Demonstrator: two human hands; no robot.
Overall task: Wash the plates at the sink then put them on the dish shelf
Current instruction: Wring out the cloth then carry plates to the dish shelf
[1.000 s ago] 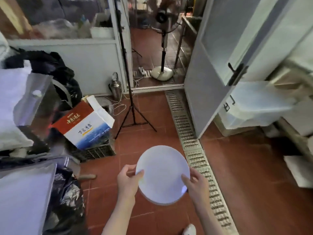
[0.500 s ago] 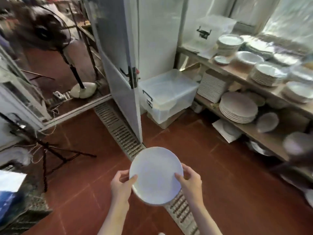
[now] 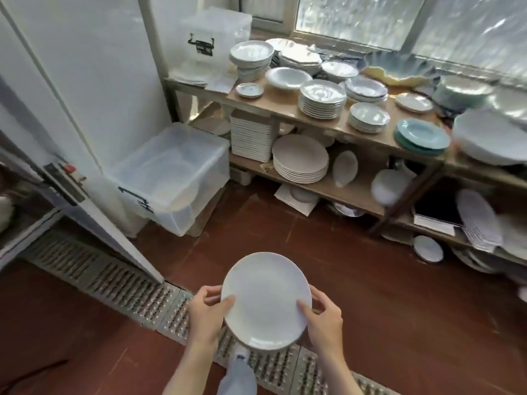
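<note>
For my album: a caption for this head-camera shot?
Both hands, left hand and right hand, hold a white plate before the dish shelf.

You hold a plain white plate (image 3: 265, 300) over red-brown floor tiles (image 3: 370, 295); teal plates (image 3: 422, 136) sit right of centre

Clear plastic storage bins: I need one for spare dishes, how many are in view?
2. One lidded bin sits on the floor left of the dish shelf; another stands on the shelf's top left end. More may be hidden.
</note>
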